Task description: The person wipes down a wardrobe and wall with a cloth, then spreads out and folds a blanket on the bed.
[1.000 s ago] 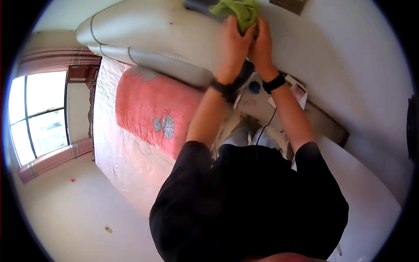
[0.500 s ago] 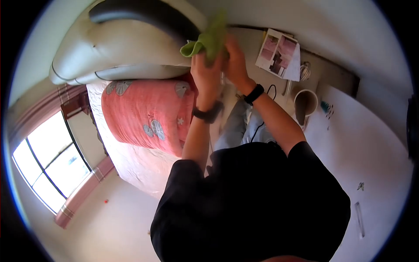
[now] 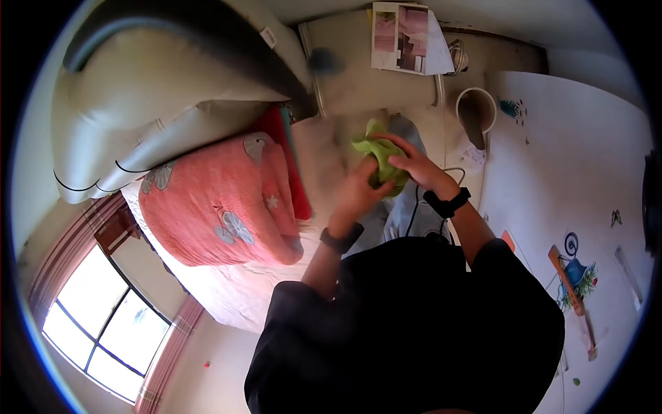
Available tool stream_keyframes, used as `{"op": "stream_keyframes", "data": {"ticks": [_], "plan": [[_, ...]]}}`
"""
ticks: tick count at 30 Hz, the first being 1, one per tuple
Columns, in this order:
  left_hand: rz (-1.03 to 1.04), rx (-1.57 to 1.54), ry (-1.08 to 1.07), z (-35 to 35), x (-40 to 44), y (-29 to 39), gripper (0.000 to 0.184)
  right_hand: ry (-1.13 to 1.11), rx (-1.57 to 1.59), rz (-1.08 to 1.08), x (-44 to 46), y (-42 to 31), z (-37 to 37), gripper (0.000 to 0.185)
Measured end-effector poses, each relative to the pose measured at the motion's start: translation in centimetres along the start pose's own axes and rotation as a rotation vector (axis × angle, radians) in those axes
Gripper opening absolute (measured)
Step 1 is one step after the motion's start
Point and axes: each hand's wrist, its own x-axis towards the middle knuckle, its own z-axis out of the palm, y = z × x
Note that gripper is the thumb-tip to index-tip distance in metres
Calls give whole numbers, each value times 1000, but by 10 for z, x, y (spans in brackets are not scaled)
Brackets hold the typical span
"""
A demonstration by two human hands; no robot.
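A crumpled green cloth (image 3: 383, 157) is bunched between both hands, in front of the body and above the legs. My left hand (image 3: 358, 190) has its fingers closed on the cloth's lower left part. From the right, my right hand (image 3: 417, 164) grips the same cloth, thumb and fingers around its edge. Dark bands circle both wrists. Beneath the hands are the grey-clad legs (image 3: 407, 214) and a pale floor area.
Left lies a bed with a folded pink blanket (image 3: 221, 200) against a cream padded headboard (image 3: 165, 90). A bedside table (image 3: 345, 76) holds a booklet (image 3: 407, 41). A bin (image 3: 476, 110) stands beside a white cabinet (image 3: 545, 159) with decorations.
Both hands have come down and closer to the body with the green cloth, away from the dark-edged headboard top. The view has shifted, showing more of the bedside table and white cabinet.
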Motion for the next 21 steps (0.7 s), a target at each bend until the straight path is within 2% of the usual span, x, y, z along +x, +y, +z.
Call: {"op": "stream_keyframes", "data": {"ticks": [1, 3, 4, 6, 8, 10, 13, 16, 19, 21], "plan": [[12, 56, -92, -1, -10, 7, 51, 61, -98, 13, -10, 6, 1, 52], [297, 123, 90, 9, -29, -13, 57, 188, -285, 24, -29, 15, 10, 47], [444, 154, 185, 10, -36, -11, 60, 258, -182, -49, -37, 18, 16, 44], [404, 40, 401, 13, -55, 3, 64, 388, 26, -187, -54, 22, 32, 38], [383, -121, 379, 12, -72, 7, 67, 411, 175, -248, -75, 10, 61, 35], [355, -278, 144, 12, -89, 0, 67, 431, 280, -289, -91, 14, 78, 30], [210, -389, -81, 18, -111, 4, 65, 465, -261, -328, -123, 31, 79, 30], [246, -310, -112, 23, -125, 9, 65, 521, -761, -626, -149, 31, 87, 31], [251, -471, -203, 21, -142, 36, 65, 514, -451, -415, -179, 25, 97, 34], [317, -454, -171, 26, -152, 49, 65, 444, -398, -444, -191, 25, 100, 38]]}}
